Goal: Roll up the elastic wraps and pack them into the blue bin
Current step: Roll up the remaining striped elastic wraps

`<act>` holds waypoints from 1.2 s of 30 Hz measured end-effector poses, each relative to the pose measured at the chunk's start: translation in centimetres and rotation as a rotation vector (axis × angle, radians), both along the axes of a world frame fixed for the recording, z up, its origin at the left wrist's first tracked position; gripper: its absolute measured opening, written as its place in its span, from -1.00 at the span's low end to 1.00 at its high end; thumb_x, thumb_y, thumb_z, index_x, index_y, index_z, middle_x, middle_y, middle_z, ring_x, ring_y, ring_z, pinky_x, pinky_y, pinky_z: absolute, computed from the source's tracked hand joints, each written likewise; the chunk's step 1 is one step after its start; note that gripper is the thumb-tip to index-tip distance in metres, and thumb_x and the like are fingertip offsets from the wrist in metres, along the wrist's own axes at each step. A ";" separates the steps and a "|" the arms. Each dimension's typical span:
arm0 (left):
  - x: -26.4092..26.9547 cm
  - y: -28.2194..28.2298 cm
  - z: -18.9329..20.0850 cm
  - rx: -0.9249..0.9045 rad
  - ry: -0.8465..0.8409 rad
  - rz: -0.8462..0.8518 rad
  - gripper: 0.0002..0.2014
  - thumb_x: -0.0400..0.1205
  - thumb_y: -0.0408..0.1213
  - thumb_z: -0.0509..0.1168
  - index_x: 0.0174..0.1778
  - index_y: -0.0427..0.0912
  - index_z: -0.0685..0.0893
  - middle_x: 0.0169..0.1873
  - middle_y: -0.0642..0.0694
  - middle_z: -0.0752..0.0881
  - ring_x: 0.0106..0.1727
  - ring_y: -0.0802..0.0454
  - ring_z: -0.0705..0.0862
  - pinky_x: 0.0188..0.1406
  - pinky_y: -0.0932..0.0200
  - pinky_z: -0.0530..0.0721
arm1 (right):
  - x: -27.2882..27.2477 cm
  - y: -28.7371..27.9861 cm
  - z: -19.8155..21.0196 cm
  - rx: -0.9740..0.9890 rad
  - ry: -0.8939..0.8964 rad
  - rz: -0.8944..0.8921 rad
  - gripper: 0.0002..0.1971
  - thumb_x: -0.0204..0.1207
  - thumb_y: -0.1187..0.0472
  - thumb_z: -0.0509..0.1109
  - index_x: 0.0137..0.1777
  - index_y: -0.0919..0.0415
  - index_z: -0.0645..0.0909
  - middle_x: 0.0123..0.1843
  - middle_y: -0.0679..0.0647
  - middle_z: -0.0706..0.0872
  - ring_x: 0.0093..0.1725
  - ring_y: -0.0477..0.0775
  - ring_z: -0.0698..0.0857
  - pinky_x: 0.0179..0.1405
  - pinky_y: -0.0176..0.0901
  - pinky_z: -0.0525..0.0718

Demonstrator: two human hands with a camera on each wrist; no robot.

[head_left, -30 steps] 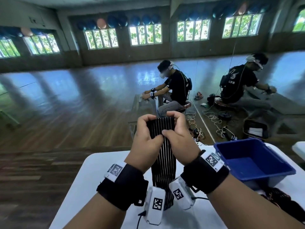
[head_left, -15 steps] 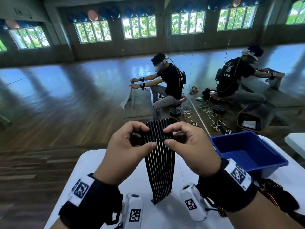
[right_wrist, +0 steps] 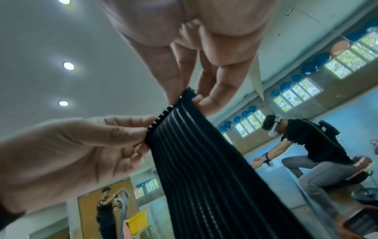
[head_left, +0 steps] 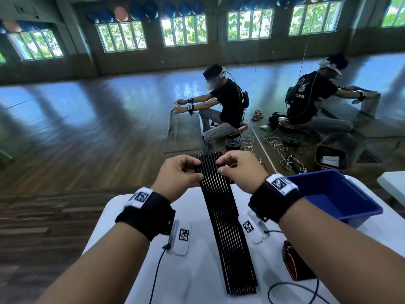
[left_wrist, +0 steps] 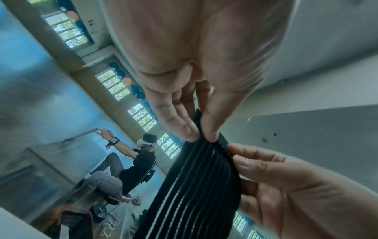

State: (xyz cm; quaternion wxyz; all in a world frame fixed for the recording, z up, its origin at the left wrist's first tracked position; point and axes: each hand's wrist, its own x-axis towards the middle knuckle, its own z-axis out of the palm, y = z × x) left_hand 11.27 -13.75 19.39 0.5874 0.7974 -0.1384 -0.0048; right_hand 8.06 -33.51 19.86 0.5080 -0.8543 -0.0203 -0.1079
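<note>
On the white bench, the long black stretchy wrap with thin white stripes now lies lower and flatter than a moment ago, its far end pinched by the left hand and right hand, so rolling can begin beside the empty blue plastic bin.

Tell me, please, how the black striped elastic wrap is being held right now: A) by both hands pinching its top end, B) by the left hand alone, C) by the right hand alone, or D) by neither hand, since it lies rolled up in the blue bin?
A: the left hand and right hand each pinch a top corner of the elastic wrap, which hangs unrolled onto the white table; the blue bin holds no wrap.
</note>
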 end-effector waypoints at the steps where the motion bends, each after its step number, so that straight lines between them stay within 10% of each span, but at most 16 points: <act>1: 0.7 -0.2 0.3 0.040 -0.049 0.016 -0.69 0.41 -0.63 0.56 -0.14 -0.11 0.75 -0.36 0.03 0.78 -0.33 0.09 0.75 -0.18 0.09 0.79 | 0.7 0.0 0.4 -0.017 -0.010 -0.015 -0.87 0.48 0.36 0.54 -0.08 0.11 0.77 -0.25 0.00 0.77 -0.28 -0.09 0.71 -0.10 -0.01 0.81; 5: 2.2 -0.7 3.4 0.155 -0.306 0.086 -0.65 0.41 -0.42 0.62 -0.17 0.19 0.74 -0.26 0.15 0.80 -0.34 0.25 0.72 -0.18 0.27 0.74 | 1.8 -0.3 3.4 -0.050 -0.221 -0.063 -0.83 0.45 0.35 0.56 -0.09 0.05 0.74 -0.21 -0.19 0.74 -0.23 -0.23 0.69 -0.13 -0.37 0.64; 11: 0.2 -0.4 4.6 0.095 -0.471 0.069 -0.67 0.45 -0.42 0.58 -0.09 0.15 0.75 -0.32 0.25 0.75 -0.37 0.28 0.70 -0.27 0.40 0.66 | 0.3 -0.4 3.6 0.077 -0.319 -0.067 -0.75 0.43 0.35 0.58 -0.19 -0.05 0.65 -0.27 -0.10 0.72 -0.29 -0.13 0.68 -0.21 -0.28 0.69; 22: -10.9 2.5 -17.5 0.404 0.138 -0.079 -0.60 0.42 -0.42 0.49 -0.06 0.10 0.48 -0.23 0.09 0.74 -0.46 0.21 0.64 -0.36 0.26 0.58 | -10.2 1.9 -18.6 -0.084 0.401 -0.004 -0.61 0.27 0.39 0.57 -0.22 0.00 0.41 -0.31 -0.03 0.62 -0.30 0.04 0.61 -0.30 -0.09 0.60; 26: -14.6 3.0 -20.7 0.486 0.253 -0.185 -0.54 0.47 -0.40 0.47 0.17 0.12 0.51 -0.15 0.10 0.73 -0.38 0.25 0.68 -0.37 0.42 0.58 | -14.0 2.1 -21.4 -0.107 0.537 0.101 -0.54 0.15 0.21 0.51 -0.01 -0.15 0.44 -0.21 0.00 0.68 -0.21 0.10 0.74 -0.18 -0.01 0.74; 30: -17.0 3.7 -23.2 0.633 0.256 -0.259 -0.73 0.46 -0.32 0.48 -0.03 0.10 0.66 -0.30 0.12 0.72 -0.30 0.22 0.66 -0.28 0.38 0.52 | -16.2 1.9 -22.9 -0.223 0.587 0.179 -0.67 0.27 0.36 0.57 -0.05 -0.01 0.64 -0.20 -0.06 0.71 -0.26 -0.12 0.63 -0.31 -0.46 0.53; 36: -19.3 4.0 -24.9 0.562 0.353 -0.170 -0.81 0.50 -0.25 0.51 -0.04 0.08 0.71 -0.28 0.09 0.76 -0.24 0.22 0.70 -0.15 0.34 0.62 | -18.9 2.1 -24.6 -0.259 0.626 0.179 -0.81 0.39 0.25 0.56 -0.11 -0.05 0.68 -0.25 -0.13 0.71 -0.19 -0.09 0.68 -0.24 -0.44 0.51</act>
